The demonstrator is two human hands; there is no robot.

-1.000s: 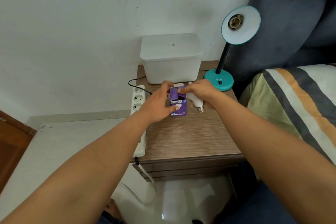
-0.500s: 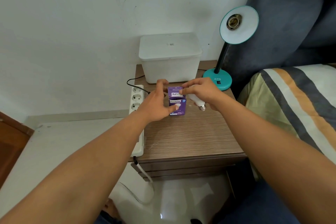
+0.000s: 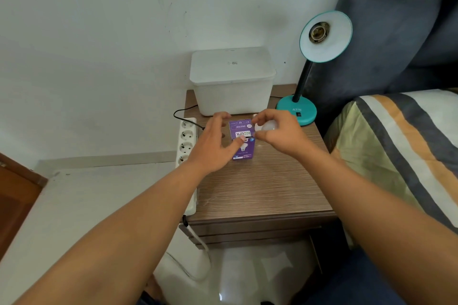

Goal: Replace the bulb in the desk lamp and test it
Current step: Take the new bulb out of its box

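Note:
A purple bulb box (image 3: 243,142) stands upright on the wooden nightstand (image 3: 260,188). My left hand (image 3: 213,146) grips it, thumb on its front and fingers behind. Just right of the box, my right hand (image 3: 281,135) is curled around a white bulb (image 3: 269,126), whose round globe shows between thumb and fingers. The fingertips of that hand touch the box's top edge. The teal desk lamp (image 3: 297,110) stands at the back right corner. Its shade faces me and the socket (image 3: 318,32) has no bulb in it.
A white lidded bin (image 3: 231,82) sits at the back of the nightstand, just behind my hands. A white power strip (image 3: 187,141) lies along the left edge with a black cord plugged in. A striped bed cover (image 3: 401,146) borders the right side.
The bulb has turned in my right hand: its screw base pointed toward me before, now the globe shows. Both hands have stayed at the box top, and the box has hardly moved.

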